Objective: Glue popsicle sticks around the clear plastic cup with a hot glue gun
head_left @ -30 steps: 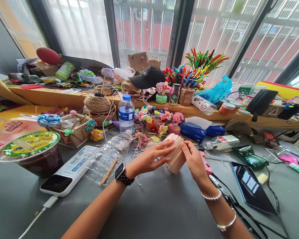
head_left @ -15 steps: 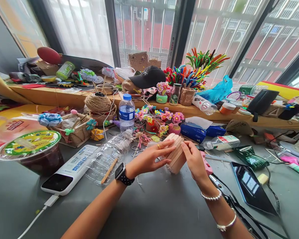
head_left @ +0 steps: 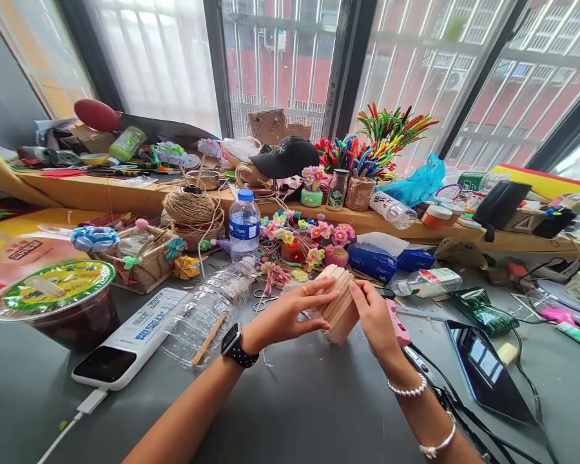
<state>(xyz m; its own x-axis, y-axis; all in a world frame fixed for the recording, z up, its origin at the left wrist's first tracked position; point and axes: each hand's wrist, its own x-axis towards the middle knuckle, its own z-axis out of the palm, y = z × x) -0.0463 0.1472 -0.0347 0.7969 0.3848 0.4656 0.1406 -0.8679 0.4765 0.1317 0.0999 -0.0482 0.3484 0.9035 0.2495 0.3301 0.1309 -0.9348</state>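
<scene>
A small block-like piece built of pale wooden craft sticks (head_left: 342,314) stands tilted on the grey table between my two hands. My left hand (head_left: 290,314) grips it from the left, its fingers lying across the upper sticks and its thumb near the lower edge. On the other side, my right hand (head_left: 376,316) holds the right edge with thumb and fingertips; part of those fingers is hidden behind the piece. A pink glue gun (head_left: 397,323) lies just beyond my right hand. Scissors (head_left: 263,300) rest a little past my left hand.
To the left are a clear plastic bottle lying flat (head_left: 207,316), a white power bank (head_left: 130,341) and a lidded drink cup (head_left: 53,303). A phone (head_left: 486,370) and black cables lie to the right. Behind stand a water bottle (head_left: 244,225), craft flowers and tissue packs (head_left: 373,261).
The view has shifted slightly. Both hands keep their hold on the craft-stick piece, with only a small shift of the left fingers along it.
</scene>
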